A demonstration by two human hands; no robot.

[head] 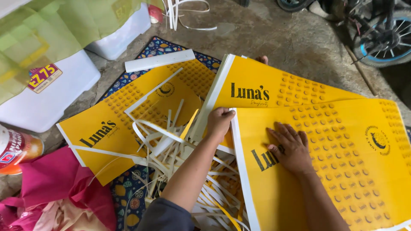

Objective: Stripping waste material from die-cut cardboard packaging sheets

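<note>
Yellow printed card sheet [342, 162] with a white border lies flat on the floor to the right, its face covered in rows of small dark crescent marks, black lettering near its left edge. I see the right hand [291, 147] pressed on it, palm down, fingers spread and unclenched, gripping nothing, partly covering the lettering. The left hand [219, 122] is closed over the white upper-left corner of that sheet, pinching its edge where it overlaps a second yellow sheet [274, 87] lying just behind. A third yellow sheet [115, 128] sits to the left, tilted, with a round cut-out flap near its middle. Between the left forearm and that third sheet lies a tangled heap of white paper strips [171, 149], a few yellow ones mixed in, spilling toward the bottom of the view. Under it all I note a patterned dark-blue mat [128, 196]. A white bar [159, 60] rests on the mat's far end. Pink cloth [55, 184] is bunched at lower left, white foam boxes [47, 98] beyond it under green netting [38, 34], and a bicycle wheel [385, 40] stands at top right on bare concrete.
</note>
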